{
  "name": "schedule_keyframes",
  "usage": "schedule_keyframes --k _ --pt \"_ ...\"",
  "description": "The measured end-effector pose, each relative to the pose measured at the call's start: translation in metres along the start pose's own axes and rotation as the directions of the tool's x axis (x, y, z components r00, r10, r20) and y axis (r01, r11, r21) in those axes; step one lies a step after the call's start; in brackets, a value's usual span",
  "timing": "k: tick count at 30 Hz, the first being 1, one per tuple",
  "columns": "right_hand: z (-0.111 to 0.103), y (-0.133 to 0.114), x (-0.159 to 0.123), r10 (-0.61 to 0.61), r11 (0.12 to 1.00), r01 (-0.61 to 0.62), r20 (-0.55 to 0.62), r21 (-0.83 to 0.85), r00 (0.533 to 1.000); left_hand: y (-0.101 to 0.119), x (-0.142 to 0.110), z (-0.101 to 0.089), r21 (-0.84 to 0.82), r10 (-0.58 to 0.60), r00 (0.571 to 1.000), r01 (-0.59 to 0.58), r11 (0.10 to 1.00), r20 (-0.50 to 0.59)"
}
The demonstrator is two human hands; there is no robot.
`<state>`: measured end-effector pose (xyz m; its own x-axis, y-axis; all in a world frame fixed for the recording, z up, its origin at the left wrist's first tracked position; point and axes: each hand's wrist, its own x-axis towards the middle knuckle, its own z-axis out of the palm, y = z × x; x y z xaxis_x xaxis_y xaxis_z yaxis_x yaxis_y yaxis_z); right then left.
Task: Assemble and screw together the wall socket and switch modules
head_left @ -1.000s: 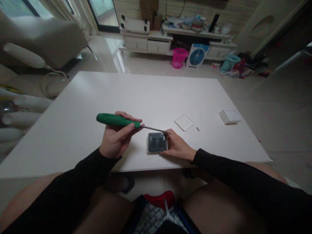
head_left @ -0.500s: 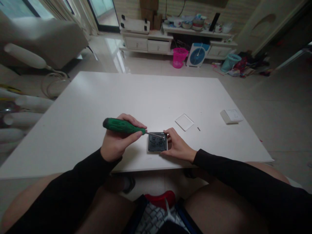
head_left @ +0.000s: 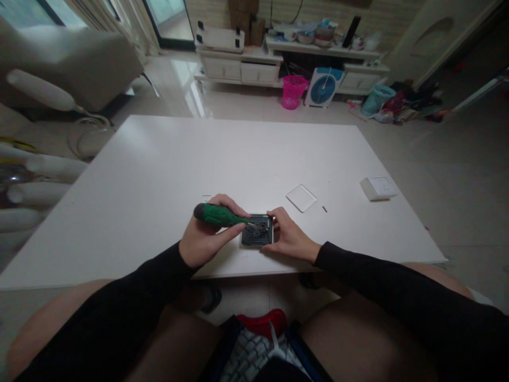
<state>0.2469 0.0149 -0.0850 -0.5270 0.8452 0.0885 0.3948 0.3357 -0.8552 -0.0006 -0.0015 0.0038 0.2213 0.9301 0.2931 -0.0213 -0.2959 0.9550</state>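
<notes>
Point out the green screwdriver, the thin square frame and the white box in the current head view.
Screwdriver (head_left: 220, 216): head view, on the green handle, in the left hand (head_left: 201, 244).
Frame (head_left: 294, 202): head view, on its lower left edge.
Box (head_left: 382, 185): head view, on its top face.

Room light: dim overall, darkest at the upper right
Source side: daylight from the windows at the upper left
Desk (head_left: 167, 159): soft pale sheen near its far left corner, duller toward the right
Floor (head_left: 222, 101): bright streaky reflections near the glass door
Sleeves: dark, little detail
Black insert (head_left: 257, 240): fine detail soft
Edges: wide-angle stretching, blurred surroundings
</notes>
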Motion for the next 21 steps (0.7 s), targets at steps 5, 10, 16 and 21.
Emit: schedule_keyframes --k 5,10,16,21 --pt "0.0011 0.0000 0.0001 0.009 1.000 -0.008 -0.003 0.020 1.000 -0.0031 -0.0025 0.0006 0.028 0.003 1.000 -0.004 1.000 0.030" --pt "0.0001 -0.0015 0.0004 -0.004 1.000 0.004 -0.003 0.003 1.000 -0.0034 -0.0027 0.0011 0.047 0.009 0.999 -0.011 0.999 0.035" --pt "-0.0011 -0.0029 0.0007 -0.003 1.000 0.003 -0.003 -0.003 1.000 -0.0012 -0.0016 0.0032 0.039 0.000 1.000 -0.001 0.999 0.024" --pt "-0.0005 -0.0027 0.0010 -0.011 1.000 0.011 -0.003 -0.001 1.000 -0.0030 -0.0024 0.0031 0.040 0.020 0.999 -0.022 0.999 0.040"
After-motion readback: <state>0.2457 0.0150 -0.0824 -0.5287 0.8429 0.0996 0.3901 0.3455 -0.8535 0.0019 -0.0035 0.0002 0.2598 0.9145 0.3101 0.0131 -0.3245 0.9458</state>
